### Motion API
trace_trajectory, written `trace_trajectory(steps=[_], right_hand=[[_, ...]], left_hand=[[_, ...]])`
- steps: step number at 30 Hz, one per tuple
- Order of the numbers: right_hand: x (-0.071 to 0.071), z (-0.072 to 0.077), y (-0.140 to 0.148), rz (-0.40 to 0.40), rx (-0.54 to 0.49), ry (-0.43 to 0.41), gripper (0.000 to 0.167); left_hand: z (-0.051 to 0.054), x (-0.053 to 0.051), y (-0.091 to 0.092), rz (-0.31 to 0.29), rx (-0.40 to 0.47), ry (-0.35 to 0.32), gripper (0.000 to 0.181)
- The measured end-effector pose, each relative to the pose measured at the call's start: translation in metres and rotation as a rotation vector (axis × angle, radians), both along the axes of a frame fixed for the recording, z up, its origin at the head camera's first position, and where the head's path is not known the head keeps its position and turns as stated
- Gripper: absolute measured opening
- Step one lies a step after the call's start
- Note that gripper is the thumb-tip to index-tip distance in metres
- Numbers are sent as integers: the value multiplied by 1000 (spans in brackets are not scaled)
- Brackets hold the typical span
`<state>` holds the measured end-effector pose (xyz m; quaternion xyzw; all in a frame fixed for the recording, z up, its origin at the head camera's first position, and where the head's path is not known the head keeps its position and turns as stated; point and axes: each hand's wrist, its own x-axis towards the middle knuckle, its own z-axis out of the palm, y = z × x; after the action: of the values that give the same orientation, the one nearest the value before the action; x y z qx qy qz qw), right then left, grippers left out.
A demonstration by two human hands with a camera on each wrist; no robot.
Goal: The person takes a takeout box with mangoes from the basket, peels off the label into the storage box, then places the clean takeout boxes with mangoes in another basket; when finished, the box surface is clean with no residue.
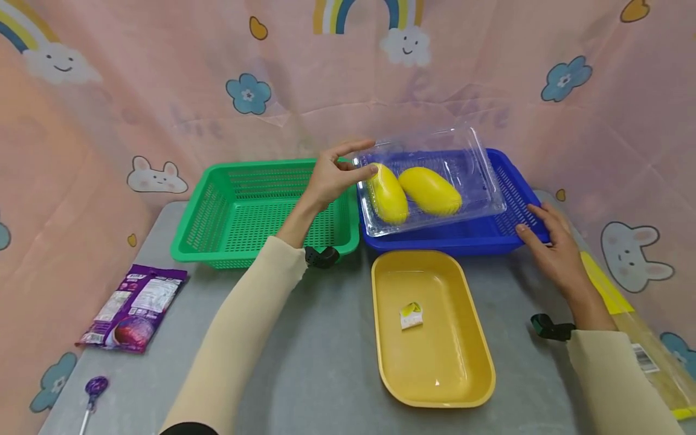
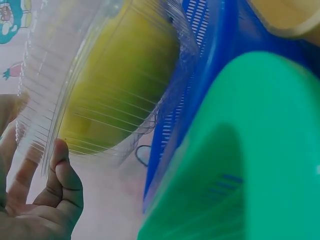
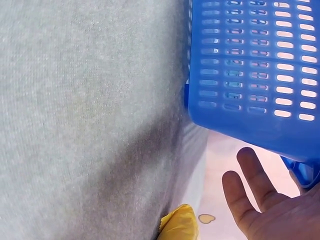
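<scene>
My left hand (image 1: 328, 178) pinches the left edge of a clear plastic container (image 1: 478, 181) between thumb and fingers. Inside it lie two yellow mangoes (image 1: 432, 190), one showing greenish through the plastic in the left wrist view. The container is tilted above a blue basket (image 1: 462, 244), covering much of its inside. At the basket's front right corner my right hand (image 1: 560, 254) grips the rim. From below, the right wrist view shows two of its fingers (image 3: 255, 175) extended beside the basket wall, with the rest partly hidden.
A green basket (image 1: 266, 217) stands left of the blue one. In front is a yellow tray (image 1: 435, 362) holding a small white-and-yellow wrapper piece (image 1: 411, 315). A purple packet (image 1: 136, 308) and a lollipop (image 1: 96, 389) lie at left; a yellow clear bag (image 1: 631, 326) lies at right.
</scene>
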<state>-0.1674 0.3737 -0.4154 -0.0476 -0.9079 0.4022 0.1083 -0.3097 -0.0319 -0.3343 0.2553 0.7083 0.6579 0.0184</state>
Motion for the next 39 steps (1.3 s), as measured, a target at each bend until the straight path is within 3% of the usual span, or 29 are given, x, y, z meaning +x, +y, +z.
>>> trace_trajectory(steps=[7,13,27,33,39], right_hand=[[0,0,-1,11,-14,15,64],[1,1,0,3,-12,16,65],[1,0,-1,-11,-6,-3,66],[1,-2,-1,-6,1,3,64],[1,-2,-1,-10,1,1,64]], left_hand=[[-10,-7,9,8,-59,31,47],[-16,-8,13,1,-111,18,46],[-22,-9,22,92,-188,-34,46],[-23,-10,27,61,-266,-87,47],[-26,-10,29,33,-342,-63,48]])
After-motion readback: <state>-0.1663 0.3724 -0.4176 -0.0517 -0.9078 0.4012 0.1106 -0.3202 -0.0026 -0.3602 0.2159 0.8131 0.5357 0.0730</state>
